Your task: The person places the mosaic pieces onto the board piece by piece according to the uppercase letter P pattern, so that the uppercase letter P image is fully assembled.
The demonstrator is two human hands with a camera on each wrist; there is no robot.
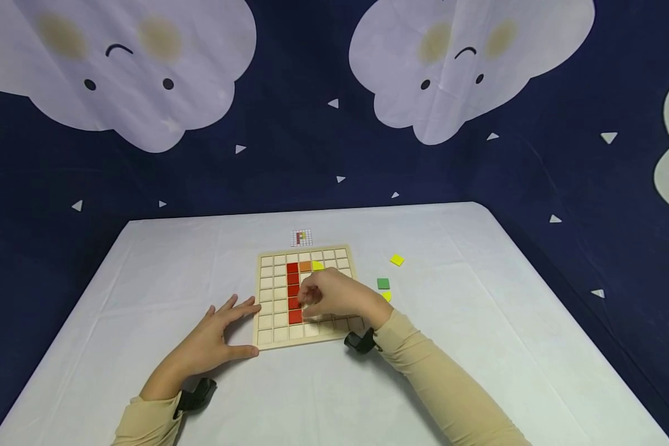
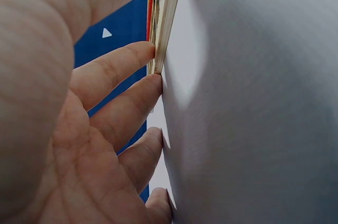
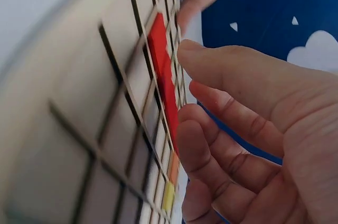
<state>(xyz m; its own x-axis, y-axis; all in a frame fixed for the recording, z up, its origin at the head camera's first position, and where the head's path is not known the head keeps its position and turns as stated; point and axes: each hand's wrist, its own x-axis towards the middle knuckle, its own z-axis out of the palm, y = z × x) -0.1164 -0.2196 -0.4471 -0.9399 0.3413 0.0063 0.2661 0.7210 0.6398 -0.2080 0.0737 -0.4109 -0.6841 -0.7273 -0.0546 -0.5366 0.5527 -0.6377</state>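
On the white table (image 1: pixel 535 347), the left hand (image 1: pixel 214 339), fingers spread, touched the edge of the wooden grid board (image 1: pixel 280 334). The right hand (image 1: pixel 337 294) curled loosely beside the red tiles (image 1: pixel 293 290); only the right-wrist view bared the gap between thumb and fingers.

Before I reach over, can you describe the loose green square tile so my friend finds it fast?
On the white-covered table, find the pale wooden grid board. Look just past its right edge in the head view. There, between two flat yellow tiles, lies the flat green square tile, the only green one in that group.
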